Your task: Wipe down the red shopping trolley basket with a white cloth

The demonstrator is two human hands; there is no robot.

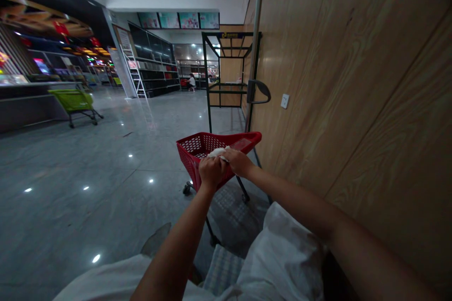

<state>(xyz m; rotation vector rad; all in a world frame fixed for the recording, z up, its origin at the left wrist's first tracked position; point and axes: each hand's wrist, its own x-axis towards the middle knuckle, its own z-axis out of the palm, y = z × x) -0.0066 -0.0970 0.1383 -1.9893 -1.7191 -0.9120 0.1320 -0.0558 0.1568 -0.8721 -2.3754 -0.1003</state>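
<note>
1. Watching from afar, I see my left hand (212,169) curled and my right hand (239,161) bent over beside it, both at a white cloth (218,152); whether either clamps it, I cannot tell.
2. It lies along the near side of the red cart (189,162).
3. Right: a wood-panelled wall (328,80).
4. Farther off: a black frame (208,84); far left, a green cart (72,100).
</note>
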